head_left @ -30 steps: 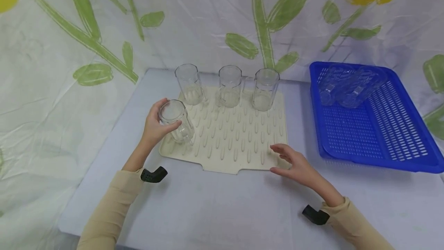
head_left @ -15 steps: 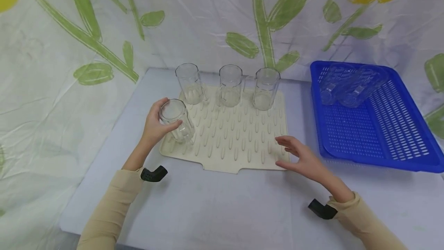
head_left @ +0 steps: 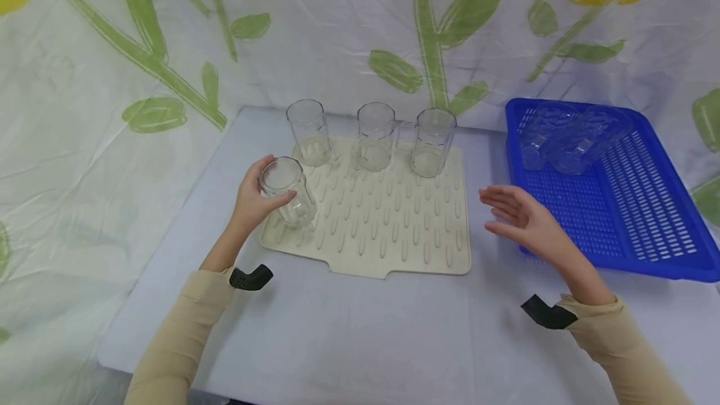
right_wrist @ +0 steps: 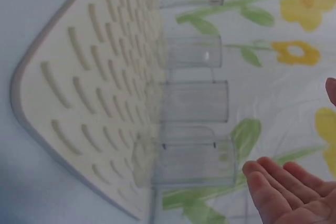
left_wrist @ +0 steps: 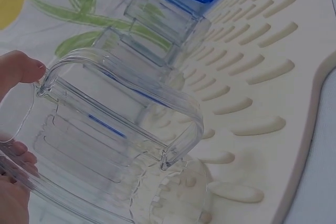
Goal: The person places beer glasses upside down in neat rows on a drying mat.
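At the near left corner of the beige ridged drying mat point(head_left: 388, 230), my left hand point(head_left: 250, 202) grips a clear glass mug point(head_left: 298, 205), thumb on one side and fingers round the other. The mug's handle point(left_wrist: 131, 82) points away from the palm in the left wrist view. Along the mat's far side stand three more clear mugs: left point(head_left: 314, 142), middle point(head_left: 375, 142) and right point(head_left: 432, 149). My right hand point(head_left: 523, 220) holds nothing; its fingers are relaxed, between the mat's right edge and the blue basket point(head_left: 587, 205).
Inside the perforated basket, clear glass mugs point(head_left: 582, 142) lie on their sides at the back left. A white cloth covers the table point(head_left: 360, 330). Behind it hangs a flower-printed sheet point(head_left: 326, 36). Each sleeve cuff carries a black wrist piece point(head_left: 548, 314).
My right hand has moved right and away from me, from the mat's near right corner to the basket's left side. My left hand stays on the same mug.
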Motion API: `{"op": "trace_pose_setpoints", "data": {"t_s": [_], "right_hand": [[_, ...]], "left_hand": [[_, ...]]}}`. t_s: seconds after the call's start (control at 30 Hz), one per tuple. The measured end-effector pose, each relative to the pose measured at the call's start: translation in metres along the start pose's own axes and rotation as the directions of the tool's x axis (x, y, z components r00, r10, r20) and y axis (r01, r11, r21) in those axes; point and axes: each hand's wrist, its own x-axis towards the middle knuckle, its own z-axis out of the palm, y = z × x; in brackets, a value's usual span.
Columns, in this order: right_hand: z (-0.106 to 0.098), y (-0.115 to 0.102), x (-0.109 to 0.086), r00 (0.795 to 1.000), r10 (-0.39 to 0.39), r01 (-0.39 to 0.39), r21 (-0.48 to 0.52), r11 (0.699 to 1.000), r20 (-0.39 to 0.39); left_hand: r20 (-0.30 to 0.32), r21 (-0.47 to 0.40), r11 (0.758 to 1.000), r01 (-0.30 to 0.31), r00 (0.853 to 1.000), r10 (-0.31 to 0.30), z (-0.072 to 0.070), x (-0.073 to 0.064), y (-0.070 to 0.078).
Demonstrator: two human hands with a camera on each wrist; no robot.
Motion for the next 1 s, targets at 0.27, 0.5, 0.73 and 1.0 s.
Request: {"op": "trace_pose_setpoints", "data": {"t_s": [0.27, 0.5, 0.73, 1.0], "right_hand": [[-0.032, -0.008, 0.007, 0.985, 0.076, -0.087, -0.063, 0.994, -0.157], [-0.064, -0.016, 0.017, 0.95, 0.107, -0.128, -0.051, 0.99, -0.293], [-0.088, -0.018, 0.036, 0.899, 0.154, -0.079, 0.195, 0.978, -0.41], [-0.102, -0.013, 0.058, 0.843, 0.233, -0.126, 0.244, 0.962, -0.485]], "left_hand": [[-0.002, -0.03, 0.999, 0.03, 1.0, -0.03, 0.001, 0.001, -0.001], [-0.007, -0.047, 0.999, 0.026, 1.0, -0.027, 0.0, 0.001, -0.002], [-0.009, -0.058, 0.998, 0.018, 1.0, -0.019, -0.002, 0.0, -0.005], [-0.005, -0.078, 0.997, 0.008, 1.0, -0.008, -0.002, -0.001, -0.007]]}}
